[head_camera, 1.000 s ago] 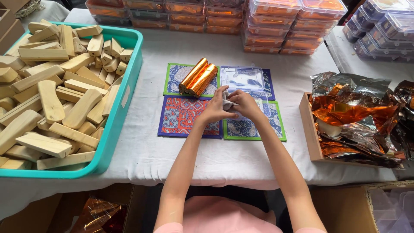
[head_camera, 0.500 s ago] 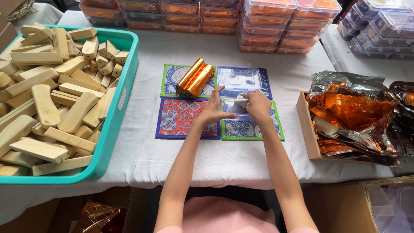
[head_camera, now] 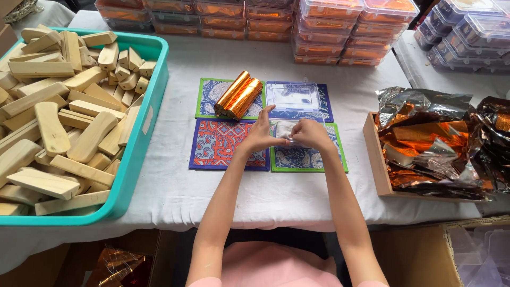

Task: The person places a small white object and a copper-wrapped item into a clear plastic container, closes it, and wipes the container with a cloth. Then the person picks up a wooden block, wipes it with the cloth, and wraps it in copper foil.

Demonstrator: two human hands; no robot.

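My left hand (head_camera: 260,134) and my right hand (head_camera: 311,133) meet over the patterned mats (head_camera: 223,146), both gripping a small clear plastic packet (head_camera: 286,130) with something pale inside. Two foil-wrapped orange-gold blocks (head_camera: 239,96) lie side by side on the far left mat, just beyond my left hand. A clear plastic box (head_camera: 293,96) sits on the far right mat behind my hands.
A teal bin (head_camera: 143,133) full of several bare wooden blocks (head_camera: 64,122) stands at the left. A wooden tray (head_camera: 374,162) with crumpled orange and silver foil (head_camera: 435,138) sits at the right. Stacked clear boxes (head_camera: 345,26) line the back; a cardboard box (head_camera: 451,255) is lower right.
My hands stay together over the mats, still working the small clear packet; they have shifted slightly toward me and the right mat. The foil-wrapped blocks have not moved.
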